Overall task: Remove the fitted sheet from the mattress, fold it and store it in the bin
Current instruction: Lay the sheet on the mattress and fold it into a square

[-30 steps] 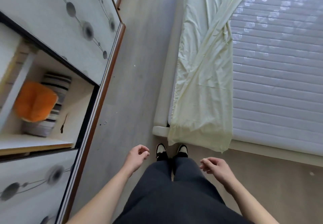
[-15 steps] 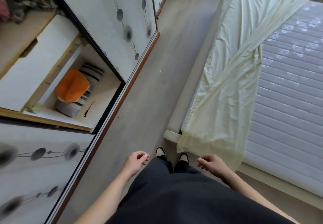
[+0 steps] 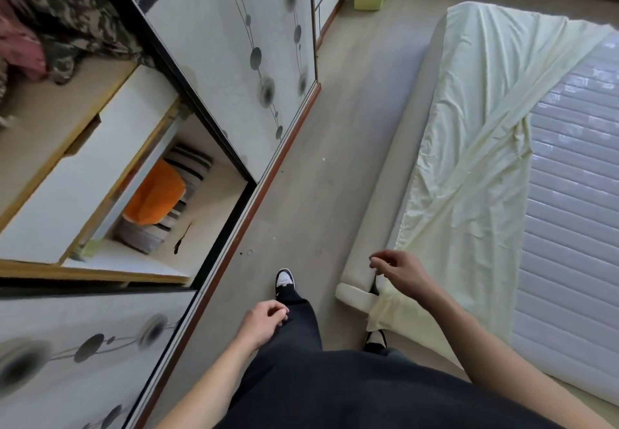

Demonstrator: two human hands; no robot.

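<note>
We've stepped along the quilted white mattress [image 3: 569, 227]; our right hand [image 3: 400, 272], loosely curled and holding nothing, now hovers at the pale yellow fitted sheet's [image 3: 469, 160] near corner, left hand [image 3: 264, 319] idle.

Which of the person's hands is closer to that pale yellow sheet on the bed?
The right hand. It hovers over the sheet at the near corner of the mattress, fingers loosely curled. The left hand hangs by the leg, over the floor, away from the bed.

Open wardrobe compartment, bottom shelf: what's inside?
In the open compartment, an orange cushion lies on top of a striped cushion, with a small dark mark on the shelf beside them. The drawer unit hides the compartment's left part.
</note>
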